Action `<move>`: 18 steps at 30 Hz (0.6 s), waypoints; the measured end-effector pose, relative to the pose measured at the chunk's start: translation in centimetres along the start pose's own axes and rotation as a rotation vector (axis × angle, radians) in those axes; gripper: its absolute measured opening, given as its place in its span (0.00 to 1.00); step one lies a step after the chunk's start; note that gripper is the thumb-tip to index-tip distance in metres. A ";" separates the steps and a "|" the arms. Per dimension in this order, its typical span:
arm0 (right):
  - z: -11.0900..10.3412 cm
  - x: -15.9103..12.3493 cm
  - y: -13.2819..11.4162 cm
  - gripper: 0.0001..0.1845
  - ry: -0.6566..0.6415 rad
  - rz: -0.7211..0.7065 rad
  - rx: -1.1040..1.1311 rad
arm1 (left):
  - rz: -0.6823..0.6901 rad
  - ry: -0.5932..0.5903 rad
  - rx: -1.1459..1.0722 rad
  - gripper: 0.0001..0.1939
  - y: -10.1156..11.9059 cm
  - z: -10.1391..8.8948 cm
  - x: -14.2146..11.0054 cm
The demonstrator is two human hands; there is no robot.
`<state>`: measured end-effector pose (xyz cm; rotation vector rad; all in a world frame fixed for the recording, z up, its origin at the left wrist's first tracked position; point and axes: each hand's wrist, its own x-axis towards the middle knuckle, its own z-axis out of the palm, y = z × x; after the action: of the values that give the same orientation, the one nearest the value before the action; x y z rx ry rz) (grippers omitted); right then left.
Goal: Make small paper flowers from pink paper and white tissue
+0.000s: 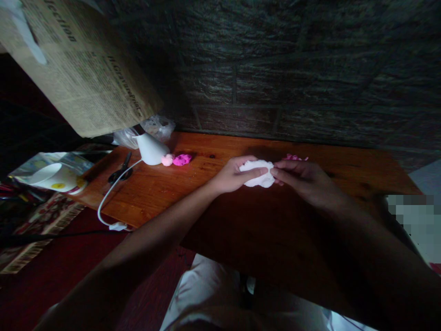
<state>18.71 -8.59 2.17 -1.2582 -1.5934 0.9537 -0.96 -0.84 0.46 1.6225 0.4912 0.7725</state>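
A flattened white lump [257,174] with a ragged edge, looking like soft modelling clay, is held up over the wooden table. My left hand [234,174] is closed around its left side, the thumb lying across its face and the fingers behind it. With thumb and fingertips, my right hand [303,177] pinches the lump's right edge. Just behind the right hand, a pink crinkled piece [292,157] shows in part on the table. Farther left, a pale pink lump [167,159] and a bright pink lump [182,159] sit side by side.
A lamp's white base [151,149] stands at the table's [213,147] back left under a newsprint-patterned shade [89,69]. Its cord [100,202] loops over the edge. Black scissors [120,174], a paper cup [57,178] and a clear plastic bag [158,126] are nearby. A stone wall [275,69] rises behind.
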 end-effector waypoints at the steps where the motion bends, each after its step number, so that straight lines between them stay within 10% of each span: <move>1: 0.1 0.0 -0.2 0.22 -0.001 -0.012 -0.034 | 0.001 -0.001 -0.002 0.24 0.0 0.0 0.0; 18: -0.9 0.0 0.8 0.21 -0.106 0.169 0.244 | -0.013 0.018 -0.056 0.24 0.1 0.4 0.1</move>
<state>19.80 -8.36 1.69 -1.2005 -1.4155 1.2982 -0.61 -1.10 0.56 1.5599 0.4887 0.7851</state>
